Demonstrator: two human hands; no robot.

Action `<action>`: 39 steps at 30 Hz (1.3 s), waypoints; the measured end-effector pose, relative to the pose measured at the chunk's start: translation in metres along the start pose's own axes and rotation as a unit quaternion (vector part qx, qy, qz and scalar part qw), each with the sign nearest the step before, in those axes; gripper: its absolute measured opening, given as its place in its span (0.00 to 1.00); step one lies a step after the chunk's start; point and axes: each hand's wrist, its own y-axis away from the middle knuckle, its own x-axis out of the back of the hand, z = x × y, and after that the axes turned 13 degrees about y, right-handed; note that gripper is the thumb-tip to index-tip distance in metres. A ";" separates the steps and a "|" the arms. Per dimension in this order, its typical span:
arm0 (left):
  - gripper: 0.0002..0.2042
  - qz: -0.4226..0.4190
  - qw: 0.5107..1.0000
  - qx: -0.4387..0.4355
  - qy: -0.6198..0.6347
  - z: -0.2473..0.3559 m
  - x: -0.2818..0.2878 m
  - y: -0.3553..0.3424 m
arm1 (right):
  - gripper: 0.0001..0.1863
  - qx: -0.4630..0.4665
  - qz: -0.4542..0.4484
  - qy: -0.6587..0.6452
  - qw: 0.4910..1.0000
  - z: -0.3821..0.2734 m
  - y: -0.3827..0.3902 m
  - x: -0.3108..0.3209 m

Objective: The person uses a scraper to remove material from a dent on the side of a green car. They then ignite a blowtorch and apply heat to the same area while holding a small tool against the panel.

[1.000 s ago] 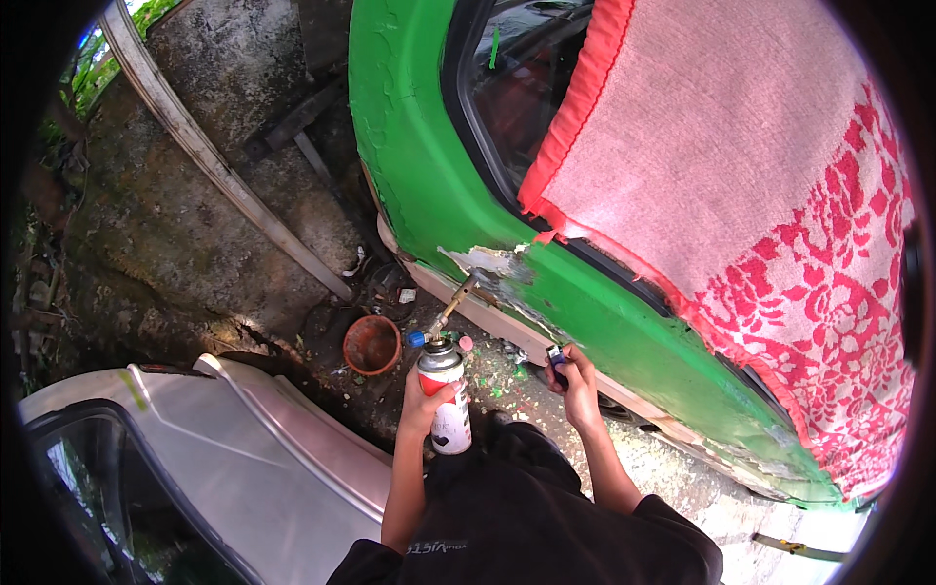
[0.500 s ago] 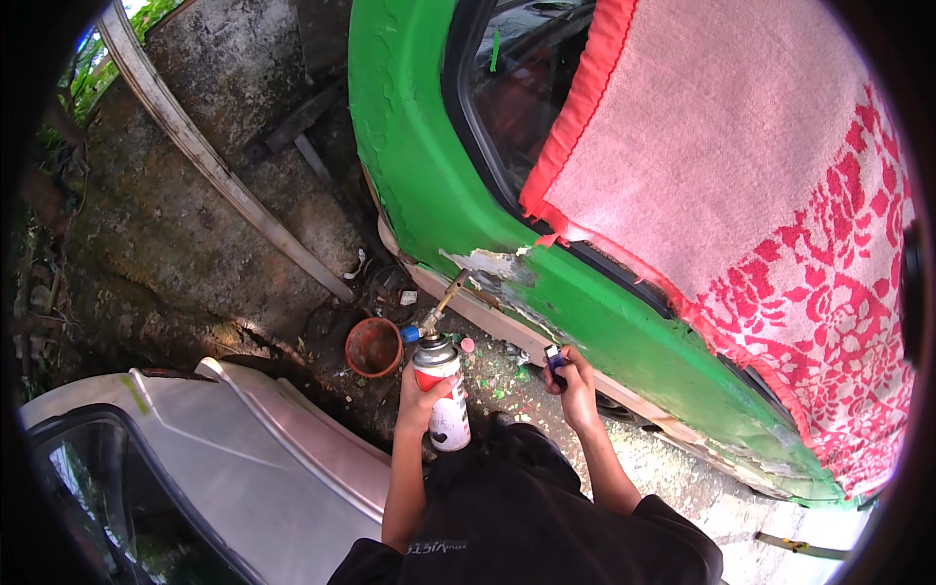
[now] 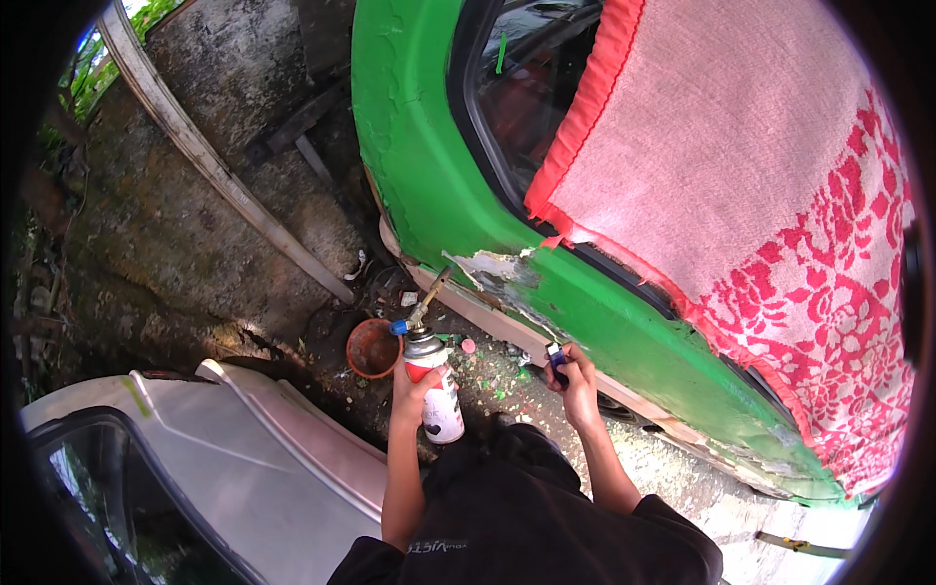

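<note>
A gas torch (image 3: 441, 402), a white and red can with a metal nozzle and a blue knob, is gripped in my left hand (image 3: 413, 390). Its nozzle slants up toward the green car body (image 3: 414, 185), its tip close to a patch of peeled paint (image 3: 499, 268). No flame can be made out. Lower and to the right, my right hand (image 3: 576, 374) is closed around a small dark blue lighter (image 3: 557, 357) with a metal top, apart from the torch and the car.
A pink and red patterned towel (image 3: 721, 166) hangs over the green car. Beside the torch, a reddish-brown pot (image 3: 373, 348) stands on ground littered with paint flakes. Lower left is a pale silver car (image 3: 263, 458); a long curved strip (image 3: 210, 166) leans at upper left.
My left hand has shifted the torch slightly up and left, its nozzle tip now nearer the peeled patch's left end. My right hand with the lighter has barely moved.
</note>
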 end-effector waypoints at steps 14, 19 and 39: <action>0.16 0.014 0.999 -0.016 -0.023 0.000 0.015 -0.015 | 0.09 -0.009 0.014 0.000 1.000 -0.007 -0.002 -0.011; 0.17 0.019 0.999 -0.021 -0.026 0.007 0.016 -0.019 | 0.09 -0.010 0.015 0.000 1.000 -0.012 -0.004 -0.018; 0.19 -0.032 0.999 0.022 0.021 0.015 0.013 -0.021 | 0.11 -0.003 0.022 0.010 1.000 -0.004 -0.010 -0.038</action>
